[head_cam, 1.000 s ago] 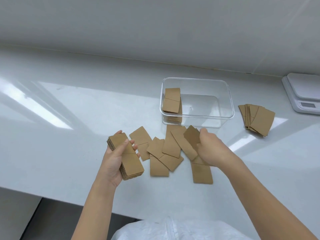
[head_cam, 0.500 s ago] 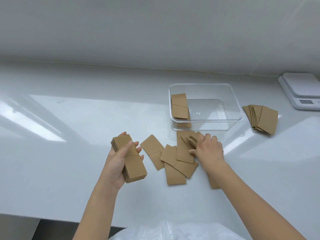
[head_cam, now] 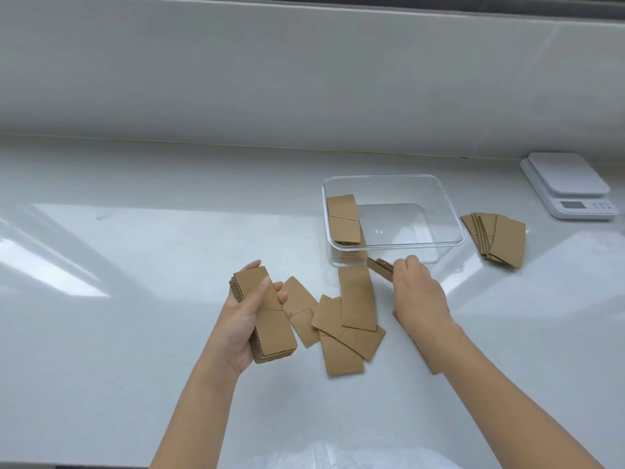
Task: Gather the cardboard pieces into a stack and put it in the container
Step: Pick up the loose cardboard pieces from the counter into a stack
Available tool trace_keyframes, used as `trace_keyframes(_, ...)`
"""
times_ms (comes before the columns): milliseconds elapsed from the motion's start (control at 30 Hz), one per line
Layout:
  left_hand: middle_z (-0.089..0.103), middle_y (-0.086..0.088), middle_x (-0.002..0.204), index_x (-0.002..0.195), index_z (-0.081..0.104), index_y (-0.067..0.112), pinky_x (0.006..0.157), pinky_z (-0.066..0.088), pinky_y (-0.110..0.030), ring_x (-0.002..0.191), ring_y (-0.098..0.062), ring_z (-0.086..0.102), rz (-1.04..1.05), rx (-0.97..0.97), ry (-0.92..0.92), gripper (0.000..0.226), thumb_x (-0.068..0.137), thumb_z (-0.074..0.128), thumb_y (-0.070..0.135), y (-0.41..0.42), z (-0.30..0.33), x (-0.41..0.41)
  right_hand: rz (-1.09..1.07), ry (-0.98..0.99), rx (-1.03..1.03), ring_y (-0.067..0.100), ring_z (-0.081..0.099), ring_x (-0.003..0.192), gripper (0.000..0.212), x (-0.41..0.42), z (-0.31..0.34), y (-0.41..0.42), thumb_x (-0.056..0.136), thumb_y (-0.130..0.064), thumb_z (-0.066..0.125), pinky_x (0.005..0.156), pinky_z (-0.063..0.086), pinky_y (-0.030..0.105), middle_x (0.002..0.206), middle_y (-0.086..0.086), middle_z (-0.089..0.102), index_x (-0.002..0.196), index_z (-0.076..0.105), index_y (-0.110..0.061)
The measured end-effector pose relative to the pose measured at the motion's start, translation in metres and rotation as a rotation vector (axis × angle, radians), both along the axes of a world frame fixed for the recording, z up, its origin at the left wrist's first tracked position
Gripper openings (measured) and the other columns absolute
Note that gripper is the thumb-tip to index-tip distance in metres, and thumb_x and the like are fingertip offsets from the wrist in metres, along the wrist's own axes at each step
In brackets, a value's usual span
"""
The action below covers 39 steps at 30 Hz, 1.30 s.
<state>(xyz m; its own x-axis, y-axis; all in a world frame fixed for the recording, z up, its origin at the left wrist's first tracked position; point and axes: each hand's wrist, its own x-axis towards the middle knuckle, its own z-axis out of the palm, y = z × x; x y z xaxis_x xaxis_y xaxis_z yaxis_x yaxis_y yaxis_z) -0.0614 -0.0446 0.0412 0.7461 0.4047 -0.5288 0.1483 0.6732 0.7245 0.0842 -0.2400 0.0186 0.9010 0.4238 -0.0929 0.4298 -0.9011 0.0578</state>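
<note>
The left hand [head_cam: 245, 324] is holding a thick stack of cardboard pieces [head_cam: 267, 316] in a closed grip above the white desk [head_cam: 135, 265]. Loose pieces [head_cam: 351, 319] are lying overlapped between the hands. The right hand [head_cam: 417, 292] is pinching a few pieces [head_cam: 380, 267] on edge just before the clear container [head_cam: 439, 211], which is holding another stack [head_cam: 343, 220] at its left end. A fanned pile [head_cam: 500, 238] and a scale [head_cam: 568, 184] are sitting farther right.
</note>
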Motion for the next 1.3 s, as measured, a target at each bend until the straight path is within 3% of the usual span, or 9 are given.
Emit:
trace_keyframes(133, 0.061, -0.011, 0.105, 0.121, 0.056, 0.036, 0.072, 0.057, -0.041, 0.086, -0.023, 0.063, -0.028, 0.045, -0.031, 0.05, 0.072, 0.065, 0.04, -0.002, 0.002, 0.002, -0.107, 0.204, 0.614, 0.022, 0.045, 0.077, 0.004, -0.01, 0.043, 0.007, 0.092, -0.004, 0.048, 0.06, 0.033, 0.026, 0.096, 0.005, 0.048, 0.091, 0.051, -0.007)
trace_keyframes(267, 0.063, -0.01, 0.105, 0.116, 0.06, 0.04, 0.073, 0.059, -0.042, 0.084, -0.02, 0.067, -0.099, 0.042, -0.074, 0.078, 0.044, 0.079, 0.064, -0.007, 0.004, 0.004, -0.303, 0.915, 1.269, 0.018, 0.069, 0.085, 0.019, -0.019, 0.071, 0.018, 0.094, -0.006, 0.05, 0.075, 0.058, 0.028, 0.098, 0.007, 0.071, 0.105, 0.065, -0.007)
trace_keyframes(333, 0.061, -0.012, 0.106, 0.116, 0.06, 0.04, 0.072, 0.058, -0.041, 0.084, -0.021, 0.067, -0.137, 0.015, -0.12, 0.084, 0.039, 0.08, 0.065, -0.011, 0.005, 0.003, -0.339, 1.176, 1.41, 0.016, 0.071, 0.083, 0.02, -0.024, 0.073, 0.022, 0.094, -0.003, 0.049, 0.077, 0.059, 0.028, 0.097, 0.008, 0.072, 0.106, 0.065, -0.005)
trace_keyframes(433, 0.066, -0.011, 0.111, 0.12, 0.056, 0.043, 0.074, 0.058, -0.043, 0.092, -0.026, 0.067, -0.186, 0.034, -0.134, 0.087, 0.039, 0.079, 0.068, -0.014, 0.01, 0.005, -0.384, 1.252, 1.45, 0.029, 0.069, 0.094, 0.026, -0.029, 0.065, 0.033, 0.091, -0.001, 0.053, 0.087, 0.057, 0.039, 0.107, 0.021, 0.068, 0.117, 0.059, 0.003)
trace_keyframes(667, 0.066, -0.016, 0.121, 0.124, 0.058, 0.021, 0.079, 0.056, -0.049, 0.104, -0.032, 0.066, -0.217, 0.096, -0.09, 0.05, 0.075, 0.069, 0.029, -0.023, 0.012, 0.003, -0.318, 0.979, 1.203, 0.01, 0.063, 0.066, 0.023, -0.054, 0.046, 0.055, 0.081, -0.008, 0.071, 0.061, 0.054, 0.02, 0.079, 0.004, 0.064, 0.1, 0.057, -0.006)
trace_keyframes(867, 0.075, -0.012, 0.101, 0.091, 0.077, 0.023, 0.077, 0.055, -0.044, 0.083, -0.023, 0.07, -0.263, 0.047, -0.04, 0.024, 0.069, 0.068, 0.02, -0.021, 0.008, -0.004, -0.211, 0.867, 0.978, 0.026, 0.067, 0.078, 0.033, -0.071, 0.036, 0.06, 0.053, -0.046, 0.076, 0.079, 0.058, 0.047, 0.085, -0.002, 0.072, 0.066, 0.063, -0.019)
trace_keyframes(1000, 0.075, -0.008, 0.088, 0.105, 0.069, 0.011, 0.055, 0.055, -0.032, 0.069, -0.02, 0.071, -0.248, 0.043, 0.009, 0.039, 0.067, 0.066, 0.018, -0.015, 0.004, -0.007, -0.141, 0.858, 0.942, 0.01, 0.063, 0.076, 0.018, -0.069, 0.032, 0.059, 0.072, -0.027, 0.079, 0.077, 0.054, 0.03, 0.088, -0.01, 0.069, 0.075, 0.068, -0.013)
trace_keyframes(1133, 0.075, -0.01, 0.084, 0.098, 0.072, 0.009, 0.055, 0.057, -0.034, 0.067, -0.018, 0.071, -0.148, -0.03, 0.062, 0.029, 0.071, 0.072, 0.019, -0.001, 0.002, -0.008, -0.199, 0.623, 0.932, 0.008, 0.058, 0.069, 0.014, -0.043, 0.025, 0.035, 0.076, -0.023, 0.076, 0.06, 0.045, 0.006, 0.083, -0.003, 0.067, 0.087, 0.068, -0.021)
trace_keyframes(1300, 0.077, 0.002, 0.082, 0.095, 0.068, 0.014, 0.068, 0.058, -0.037, 0.074, -0.012, 0.073, -0.013, -0.064, 0.125, 0.03, 0.07, 0.069, 0.03, 0.017, -0.008, -0.007, -0.4, 0.4, 0.42, 0.024, 0.054, 0.105, 0.051, -0.001, 0.002, -0.03, 0.073, -0.025, 0.078, 0.088, 0.045, 0.034, 0.118, 0.011, 0.054, 0.117, 0.054, -0.013)
